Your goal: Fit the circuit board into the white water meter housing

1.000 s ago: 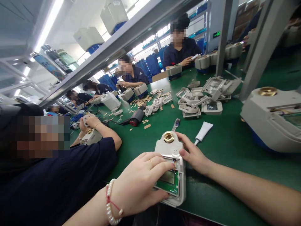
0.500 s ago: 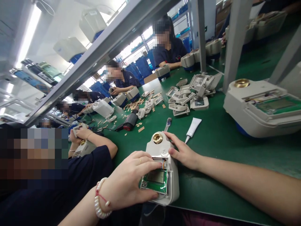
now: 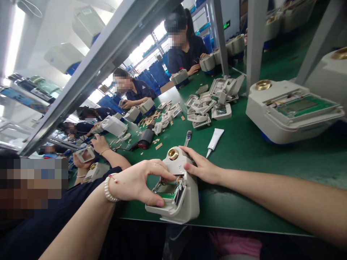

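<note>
Green bench (image 3: pixel 244 151) | grey meter (image 3: pixel 179 195), brass port, lid seemingly tilted | left hand (image 3: pixel 138 182) gripping lid | right hand (image 3: pixel 202 168) flat

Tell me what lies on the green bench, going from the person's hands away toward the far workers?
Grey meter housing held by left hand and right hand → white tube → pile of grey covers → co-worker's meter.

Matt grey plastic meter housing (image 3: pixel 184 196) with shiny brass fitting (image 3: pixel 172 153), on smooth green table mat (image 3: pixel 244 151)
</note>
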`<move>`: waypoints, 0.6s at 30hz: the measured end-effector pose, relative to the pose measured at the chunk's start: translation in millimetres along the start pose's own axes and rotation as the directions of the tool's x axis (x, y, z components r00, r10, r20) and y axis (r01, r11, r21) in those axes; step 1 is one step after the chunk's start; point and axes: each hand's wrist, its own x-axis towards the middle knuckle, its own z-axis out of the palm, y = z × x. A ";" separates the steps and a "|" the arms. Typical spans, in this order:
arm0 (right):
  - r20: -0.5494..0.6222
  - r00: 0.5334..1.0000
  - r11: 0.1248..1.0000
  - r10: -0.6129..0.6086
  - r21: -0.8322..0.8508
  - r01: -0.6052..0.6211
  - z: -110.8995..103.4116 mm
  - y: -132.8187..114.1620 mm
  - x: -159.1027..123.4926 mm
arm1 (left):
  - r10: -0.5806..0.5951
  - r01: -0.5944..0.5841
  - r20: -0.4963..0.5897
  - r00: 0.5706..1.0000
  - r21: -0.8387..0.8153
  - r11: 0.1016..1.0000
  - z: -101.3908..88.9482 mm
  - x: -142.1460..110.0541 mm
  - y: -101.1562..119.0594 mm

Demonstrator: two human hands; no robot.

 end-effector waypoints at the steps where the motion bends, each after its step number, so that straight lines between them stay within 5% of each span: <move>1: -0.002 1.000 1.000 0.000 0.000 0.000 0.0 -0.3 0.0 | -0.002 0.002 -0.010 1.000 0.003 1.000 0.6 -0.1 1.2; 12: 0.001 1.000 1.000 -0.005 0.030 0.005 1.2 3.3 -0.1 | 0.019 0.062 -0.249 0.968 0.310 0.949 42.8 -11.2 14.2; 18: 0.007 1.000 0.997 -0.029 0.066 0.029 0.5 6.7 -0.6 | 0.089 0.091 -0.457 0.885 0.357 0.930 66.1 -28.9 3.1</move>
